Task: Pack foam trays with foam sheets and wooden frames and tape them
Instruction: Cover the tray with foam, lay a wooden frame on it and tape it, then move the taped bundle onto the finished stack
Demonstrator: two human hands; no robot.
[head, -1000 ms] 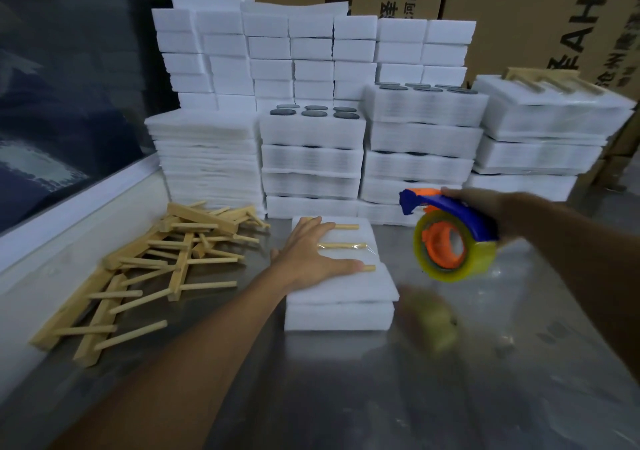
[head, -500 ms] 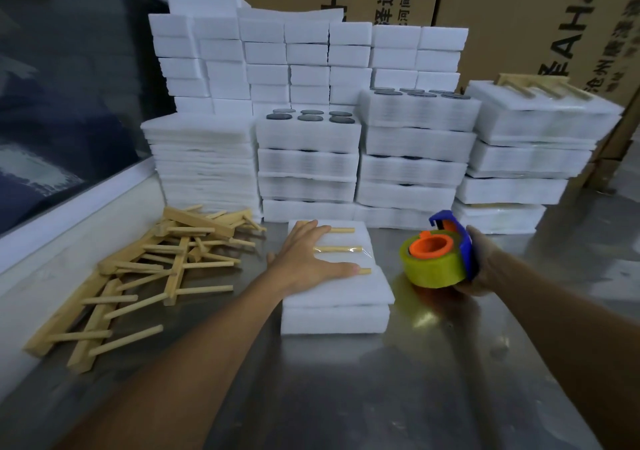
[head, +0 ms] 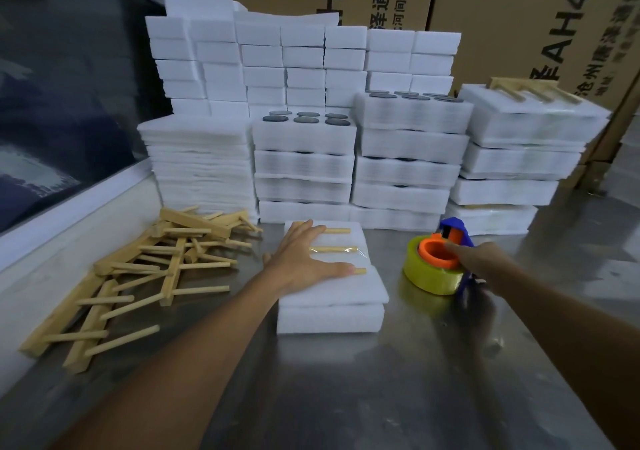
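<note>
- Nearest the person lies bare table [head: 346, 397], open room for both forearms to move.
- The left hand [head: 304, 262] presses flat on the foam tray pack [head: 332, 297], its fingers [head: 337, 269] straight and spread over the wooden frame [head: 341, 249] on top; clear tape appears to cross the middle prong, so the taping looks begun or done.
- Just right of the pack, the tape dispenser [head: 438, 266] sits on the table; the right hand [head: 481, 260] rests on it, fingers curled over its orange core and blue handle.
- Left of the pack, a loose pile of wooden frames [head: 149, 269] waits along the raised table edge [head: 69, 227], which limits movement on that side.
- Farther back stand stacked foam trays [head: 304, 158], foam sheets [head: 201, 165] and, on the right, finished packs [head: 519, 144]; much stock is left.
</note>
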